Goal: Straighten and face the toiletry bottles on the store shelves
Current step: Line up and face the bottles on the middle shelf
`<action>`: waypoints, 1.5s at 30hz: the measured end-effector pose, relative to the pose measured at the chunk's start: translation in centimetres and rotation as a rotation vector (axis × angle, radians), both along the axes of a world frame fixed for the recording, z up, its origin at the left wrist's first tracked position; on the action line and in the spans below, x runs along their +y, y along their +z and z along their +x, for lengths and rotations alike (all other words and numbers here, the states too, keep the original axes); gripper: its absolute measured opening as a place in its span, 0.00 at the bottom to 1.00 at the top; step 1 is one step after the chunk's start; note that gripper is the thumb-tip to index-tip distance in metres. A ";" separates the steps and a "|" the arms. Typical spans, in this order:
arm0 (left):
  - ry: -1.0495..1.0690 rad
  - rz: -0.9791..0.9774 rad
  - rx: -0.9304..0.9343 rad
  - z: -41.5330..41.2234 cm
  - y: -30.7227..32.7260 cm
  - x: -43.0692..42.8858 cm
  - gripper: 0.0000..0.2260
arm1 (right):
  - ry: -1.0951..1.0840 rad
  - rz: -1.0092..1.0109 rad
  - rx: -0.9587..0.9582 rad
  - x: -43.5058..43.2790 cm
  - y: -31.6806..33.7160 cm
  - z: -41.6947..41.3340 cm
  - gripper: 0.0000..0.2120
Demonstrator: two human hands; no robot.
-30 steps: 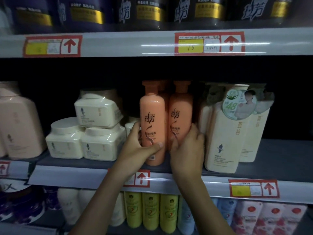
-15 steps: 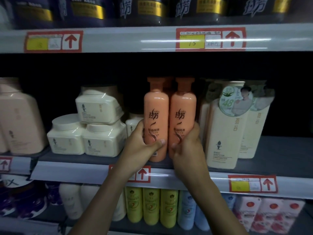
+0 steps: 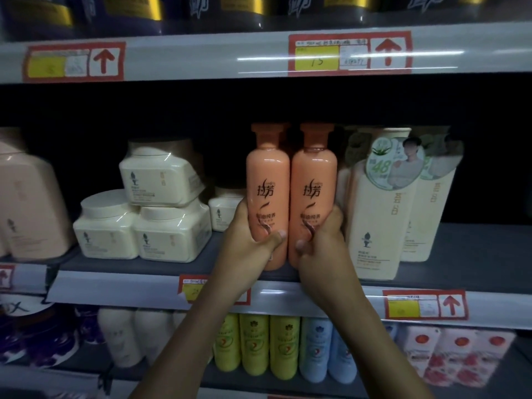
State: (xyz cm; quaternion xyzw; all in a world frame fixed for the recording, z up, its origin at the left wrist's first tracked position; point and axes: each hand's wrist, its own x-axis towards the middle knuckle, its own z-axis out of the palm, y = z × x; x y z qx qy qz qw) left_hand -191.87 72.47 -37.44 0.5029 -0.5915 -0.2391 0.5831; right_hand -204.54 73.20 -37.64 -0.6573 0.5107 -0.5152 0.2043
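Observation:
Two orange bottles stand upright side by side at the front of the middle shelf [image 3: 460, 254], labels facing me. My left hand [image 3: 244, 249] grips the left orange bottle [image 3: 267, 182] low down, thumb across its front. My right hand [image 3: 322, 249] grips the right orange bottle [image 3: 313, 182] the same way, fingers wrapped behind it. More orange bottles stand behind them, mostly hidden.
Cream jars [image 3: 138, 226] are stacked to the left, with a big peach tub [image 3: 28, 208] at the far left. Tall cream bottles [image 3: 377, 220] with a round sticker stand right of the orange pair. Dark bottles fill the top shelf; yellow [image 3: 256, 347] and blue bottles [image 3: 325, 352] stand below.
Both hands have pulled the two orange bottles forward and together, level at the shelf front. My right hand has closed around the right bottle.

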 end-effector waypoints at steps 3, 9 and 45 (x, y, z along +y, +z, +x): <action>0.011 -0.011 -0.011 -0.2 0.0 0.2 0.22 | -0.007 0.000 -0.023 0.8 0.1 -0.2 0.38; 0.129 -0.069 -0.029 -1.7 -0.3 1.1 0.22 | 0.040 -0.014 0.117 3.7 -0.7 -1.9 0.33; 0.443 -0.455 -0.750 -15.0 -2.4 3.0 0.41 | 0.042 0.115 -0.001 -2.5 0.8 -18.4 0.36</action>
